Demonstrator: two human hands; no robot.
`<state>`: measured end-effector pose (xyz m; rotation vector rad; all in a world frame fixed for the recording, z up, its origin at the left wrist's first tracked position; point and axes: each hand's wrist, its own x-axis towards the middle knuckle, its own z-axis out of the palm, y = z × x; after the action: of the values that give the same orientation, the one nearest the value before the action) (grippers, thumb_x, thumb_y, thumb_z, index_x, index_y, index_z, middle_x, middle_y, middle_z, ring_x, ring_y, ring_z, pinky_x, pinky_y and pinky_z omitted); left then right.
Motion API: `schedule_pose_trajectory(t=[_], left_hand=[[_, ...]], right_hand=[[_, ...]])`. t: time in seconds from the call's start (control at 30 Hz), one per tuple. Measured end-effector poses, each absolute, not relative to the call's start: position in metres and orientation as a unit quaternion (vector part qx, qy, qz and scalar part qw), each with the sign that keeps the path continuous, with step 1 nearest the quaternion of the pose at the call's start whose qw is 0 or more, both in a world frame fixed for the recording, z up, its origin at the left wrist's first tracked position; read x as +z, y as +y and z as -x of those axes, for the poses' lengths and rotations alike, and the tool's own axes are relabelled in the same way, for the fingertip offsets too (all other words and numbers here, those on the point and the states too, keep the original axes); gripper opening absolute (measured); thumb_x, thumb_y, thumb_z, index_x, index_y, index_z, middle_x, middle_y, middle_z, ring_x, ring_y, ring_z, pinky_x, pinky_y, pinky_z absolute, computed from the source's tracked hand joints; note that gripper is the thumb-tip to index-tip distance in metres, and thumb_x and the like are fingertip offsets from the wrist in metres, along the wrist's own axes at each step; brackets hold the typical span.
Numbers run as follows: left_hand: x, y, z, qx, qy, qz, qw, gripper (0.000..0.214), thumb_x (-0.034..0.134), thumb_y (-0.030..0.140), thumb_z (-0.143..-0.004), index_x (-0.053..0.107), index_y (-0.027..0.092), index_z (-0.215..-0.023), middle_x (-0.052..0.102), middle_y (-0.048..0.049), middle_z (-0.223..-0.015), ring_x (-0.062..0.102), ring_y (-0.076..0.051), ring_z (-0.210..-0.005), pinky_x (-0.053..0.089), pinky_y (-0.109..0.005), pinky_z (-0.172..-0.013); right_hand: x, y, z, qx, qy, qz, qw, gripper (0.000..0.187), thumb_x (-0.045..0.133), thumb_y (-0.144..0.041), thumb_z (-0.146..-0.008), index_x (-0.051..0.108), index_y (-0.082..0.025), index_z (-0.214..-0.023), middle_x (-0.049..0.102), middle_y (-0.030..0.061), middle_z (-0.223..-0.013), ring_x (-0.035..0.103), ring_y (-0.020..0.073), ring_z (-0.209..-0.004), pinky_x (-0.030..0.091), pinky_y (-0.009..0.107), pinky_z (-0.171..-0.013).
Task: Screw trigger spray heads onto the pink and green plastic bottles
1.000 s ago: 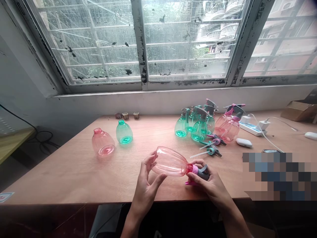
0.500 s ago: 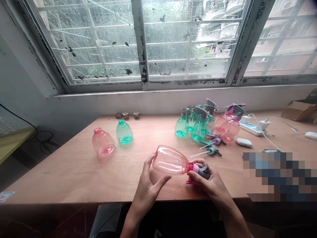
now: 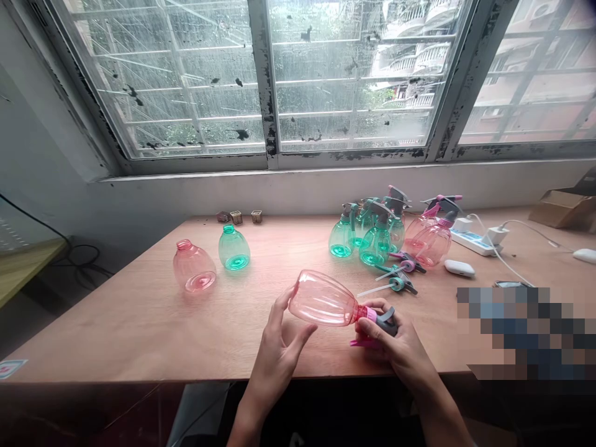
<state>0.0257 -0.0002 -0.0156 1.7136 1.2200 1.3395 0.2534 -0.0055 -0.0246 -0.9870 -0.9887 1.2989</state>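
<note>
A clear pink spray bottle [image 3: 323, 299] lies on its side in the air above the table's front part, base to the left. My left hand [image 3: 278, 344] cups the base end, fingers partly hidden behind it and thumb at its lower side. With thumb and fingers, my right hand [image 3: 393, 338] grips the pink collar [image 3: 369, 314] at the neck. The grey spray head [image 3: 387, 321] points right, and its pink trigger [image 3: 365, 343] hangs below. Beyond my right hand lie a pink spray head [image 3: 408, 265] and a green spray head [image 3: 397, 284] with clear tubes.
A pink bottle [image 3: 193, 268] and a green bottle [image 3: 234, 248] without heads stand left on the table [image 3: 139, 329]. Green spray bottles [image 3: 375, 243] and pink spray bottles [image 3: 429, 243] crowd the back right. Near them are a power strip [image 3: 475, 241] and a white case [image 3: 459, 268].
The pink spray bottle has shifted slightly right and up in my hands. My right hand has moved a little right, while my left thumb has drawn slightly left.
</note>
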Motion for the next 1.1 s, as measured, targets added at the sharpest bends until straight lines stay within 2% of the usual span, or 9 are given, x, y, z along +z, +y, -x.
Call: schedule_pose_trajectory(t=[0.23,0.53,0.73,0.9,1.1], left_hand=[[-0.014,-0.003,-0.026,0.519,0.459,-0.596,0.407,0.063,0.067,0.052,-0.094,0.044,0.027,-0.146,0.044,-0.012,-0.163,0.04,-0.032,-0.153,0.029,-0.052,-0.128],[-0.021,0.004,-0.024,0.519,0.455,-0.658,0.301,0.053,0.064,0.04,-0.098,0.048,0.037,-0.148,0.047,-0.0033,-0.16,0.04,-0.026,-0.152,0.03,-0.047,-0.128],[-0.018,0.0,-0.025,0.506,0.475,-0.637,0.335,0.072,0.076,0.048,-0.088,0.043,0.035,-0.15,0.054,-0.0053,-0.152,0.047,-0.027,-0.146,0.032,-0.048,-0.127],[-0.016,0.0,-0.026,0.513,0.475,-0.621,0.355,0.068,0.072,0.05,-0.091,0.042,0.034,-0.15,0.053,-0.0072,-0.154,0.047,-0.029,-0.147,0.032,-0.049,-0.127],[-0.021,0.006,-0.026,0.525,0.461,-0.646,0.308,0.057,0.071,0.043,-0.093,0.049,0.036,-0.146,0.048,-0.0044,-0.159,0.044,-0.026,-0.15,0.032,-0.046,-0.127]], right_hand=[[-0.026,-0.006,-0.251,0.55,-0.445,0.414,0.574,0.051,0.094,-0.048,-0.071,0.067,-0.02,-0.104,0.069,0.0002,-0.087,0.071,0.0191,-0.07,0.068,0.036,-0.067],[-0.027,-0.004,-0.254,0.563,-0.427,0.403,0.582,0.049,0.091,-0.047,-0.077,0.064,-0.019,-0.107,0.069,0.0002,-0.079,0.07,0.0186,-0.066,0.067,0.039,-0.072],[-0.028,-0.003,-0.255,0.543,-0.46,0.408,0.572,0.045,0.092,-0.043,-0.077,0.067,-0.019,-0.104,0.071,0.0008,-0.088,0.073,0.0165,-0.067,0.065,0.029,-0.068],[-0.029,-0.002,-0.256,0.565,-0.466,0.401,0.549,0.046,0.093,-0.043,-0.075,0.067,-0.02,-0.105,0.07,0.0011,-0.093,0.073,0.018,-0.071,0.068,0.035,-0.07],[-0.026,-0.004,-0.255,0.559,-0.437,0.417,0.569,0.049,0.092,-0.048,-0.076,0.065,-0.019,-0.105,0.071,0.0009,-0.079,0.071,0.018,-0.066,0.067,0.034,-0.069]])
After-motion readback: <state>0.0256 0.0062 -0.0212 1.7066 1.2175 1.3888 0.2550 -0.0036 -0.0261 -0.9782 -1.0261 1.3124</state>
